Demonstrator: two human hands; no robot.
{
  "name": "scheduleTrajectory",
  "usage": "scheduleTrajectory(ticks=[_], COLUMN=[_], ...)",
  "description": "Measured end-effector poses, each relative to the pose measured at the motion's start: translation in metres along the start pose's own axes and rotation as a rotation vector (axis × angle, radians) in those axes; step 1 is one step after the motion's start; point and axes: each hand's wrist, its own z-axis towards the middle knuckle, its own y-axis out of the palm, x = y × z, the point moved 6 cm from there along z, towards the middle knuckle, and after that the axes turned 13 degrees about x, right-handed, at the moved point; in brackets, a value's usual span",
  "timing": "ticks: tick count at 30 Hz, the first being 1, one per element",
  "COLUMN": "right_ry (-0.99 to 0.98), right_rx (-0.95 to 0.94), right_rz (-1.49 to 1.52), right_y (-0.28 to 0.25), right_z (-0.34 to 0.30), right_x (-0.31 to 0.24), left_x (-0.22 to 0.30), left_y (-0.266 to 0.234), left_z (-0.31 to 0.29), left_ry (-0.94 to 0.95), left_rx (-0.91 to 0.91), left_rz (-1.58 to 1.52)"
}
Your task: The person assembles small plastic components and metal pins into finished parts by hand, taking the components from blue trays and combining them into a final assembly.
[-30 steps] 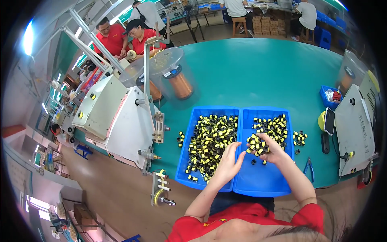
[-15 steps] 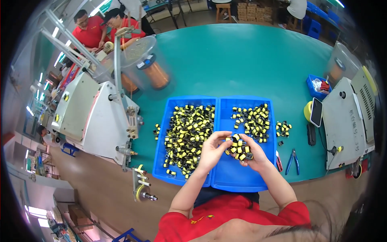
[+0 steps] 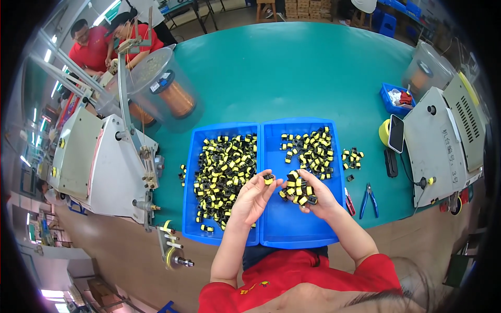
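Between thumb and fingers my left hand (image 3: 251, 199) pinches one small coil (image 3: 269, 179), black with yellow tape round it. My right hand (image 3: 322, 201) cups a cluster of the same taped coils (image 3: 298, 189), its thumb along their top. Both hands are over the inner edges of two blue trays standing side by side. The left tray (image 3: 191, 172) is heaped with such coils. In the right tray (image 3: 292, 229) a smaller pile of coils (image 3: 316, 151) lies toward the far end, and its near part shows bare blue floor.
Several loose coils (image 3: 353, 158) lie right of the trays. Further right are blue-handled pliers (image 3: 369, 202), a red-handled tool (image 3: 349, 203), a phone (image 3: 396, 133) on a yellow holder and a small blue bin (image 3: 392, 99). Machines (image 3: 104, 161) flank the table; two people work far left.
My left hand has drawn away from the cluster and now holds a single coil apart from it. The whole view has shifted, so the trays sit further left.
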Motion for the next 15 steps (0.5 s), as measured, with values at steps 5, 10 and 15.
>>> scheduleTrajectory(ticks=[5,10,15], right_ry=[-0.047,-0.072,-0.101], right_rx=[0.028,-0.011,0.004], right_rz=[-0.051,-0.096,-0.104], right_y=[0.006,0.006,0.004], right_z=[-0.005,-0.004,-0.002], right_x=[-0.005,-0.006,-0.005], left_x=[-0.004,-0.005,0.000], left_y=[-0.004,-0.008,0.010], left_z=[0.001,0.004,-0.007], left_ry=[-0.106,-0.094,0.188], left_rx=[-0.078,-0.118,0.012], left_rz=[-0.126,-0.093,0.262])
